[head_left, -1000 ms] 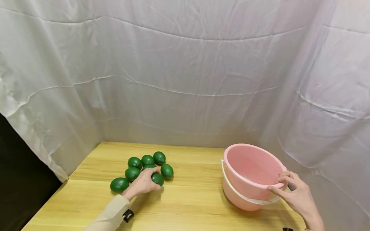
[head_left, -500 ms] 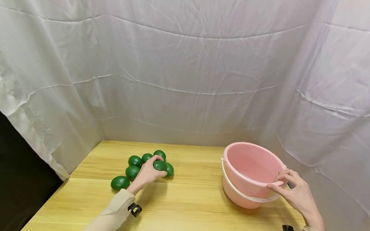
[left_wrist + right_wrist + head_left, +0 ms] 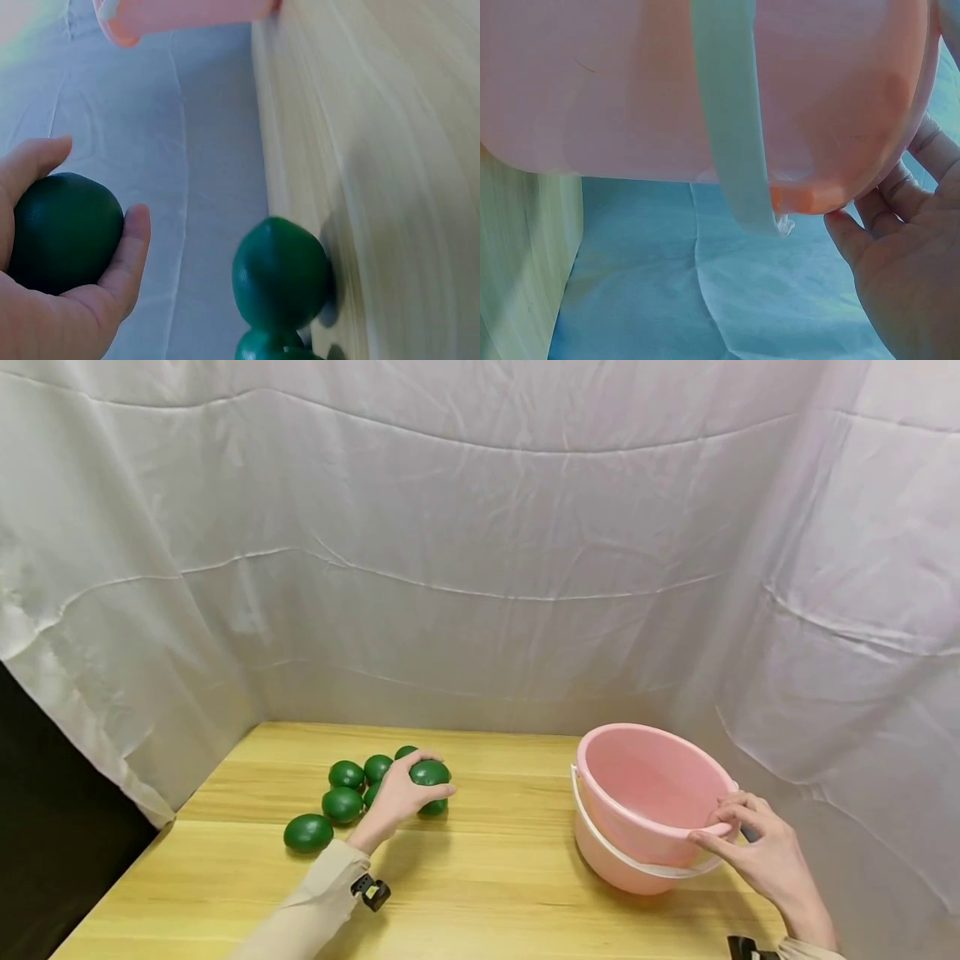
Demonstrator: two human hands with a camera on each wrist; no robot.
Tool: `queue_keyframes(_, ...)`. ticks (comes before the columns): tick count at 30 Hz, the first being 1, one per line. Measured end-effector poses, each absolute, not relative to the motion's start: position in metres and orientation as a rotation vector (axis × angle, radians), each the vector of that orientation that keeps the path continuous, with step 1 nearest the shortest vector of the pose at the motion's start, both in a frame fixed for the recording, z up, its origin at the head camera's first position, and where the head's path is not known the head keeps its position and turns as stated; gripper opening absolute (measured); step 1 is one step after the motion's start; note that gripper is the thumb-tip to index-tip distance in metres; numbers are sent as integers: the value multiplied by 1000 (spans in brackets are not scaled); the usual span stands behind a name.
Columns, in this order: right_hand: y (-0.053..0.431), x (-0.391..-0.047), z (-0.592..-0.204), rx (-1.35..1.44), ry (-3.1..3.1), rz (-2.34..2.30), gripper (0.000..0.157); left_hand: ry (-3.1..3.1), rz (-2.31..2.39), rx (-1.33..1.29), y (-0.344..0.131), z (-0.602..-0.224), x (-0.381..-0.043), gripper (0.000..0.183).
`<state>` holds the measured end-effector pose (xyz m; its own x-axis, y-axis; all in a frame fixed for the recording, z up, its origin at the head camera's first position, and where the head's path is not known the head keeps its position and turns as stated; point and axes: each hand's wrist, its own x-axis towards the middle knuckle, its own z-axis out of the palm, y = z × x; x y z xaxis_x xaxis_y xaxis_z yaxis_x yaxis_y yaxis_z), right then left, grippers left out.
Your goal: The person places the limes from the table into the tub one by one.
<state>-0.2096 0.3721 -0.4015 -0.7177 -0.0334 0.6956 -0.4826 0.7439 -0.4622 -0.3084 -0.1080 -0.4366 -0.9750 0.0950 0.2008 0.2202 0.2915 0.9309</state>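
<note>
In the head view my left hand (image 3: 399,795) grips a dark green lime (image 3: 430,772) between thumb and fingers, raised above the wooden table. The left wrist view shows this lime (image 3: 66,232) resting against the palm, clear of the others. Several more limes, such as one at the near left (image 3: 308,833), lie in a loose group behind and beside that hand. At the right, my right hand (image 3: 767,850) pinches the rim of a pink bucket (image 3: 633,810), its thumb outside and fingers over the edge. The bucket tilts a little, with its white handle (image 3: 611,852) hanging down the near side.
A pale wooden table (image 3: 495,877) carries everything. White-grey curtains (image 3: 480,527) enclose the back and both sides, and a dark gap (image 3: 52,827) shows at the left. Bare wood lies between the limes and the bucket.
My left hand has picked up the lime and moved up and to the right with it, passing over the group. My right hand keeps its hold on the bucket's rim.
</note>
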Motion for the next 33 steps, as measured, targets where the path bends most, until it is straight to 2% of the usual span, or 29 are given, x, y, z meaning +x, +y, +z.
queue_keyframes(16, 369, -211, -403, 396, -2252, 849, 36, -2294, -1974, -367, -68, -429, -319, 45)
queue_keyframes(33, 371, -208, -401, 417, -2224, 852, 37, -2268, -1923, -472, -28, -410, -324, 46)
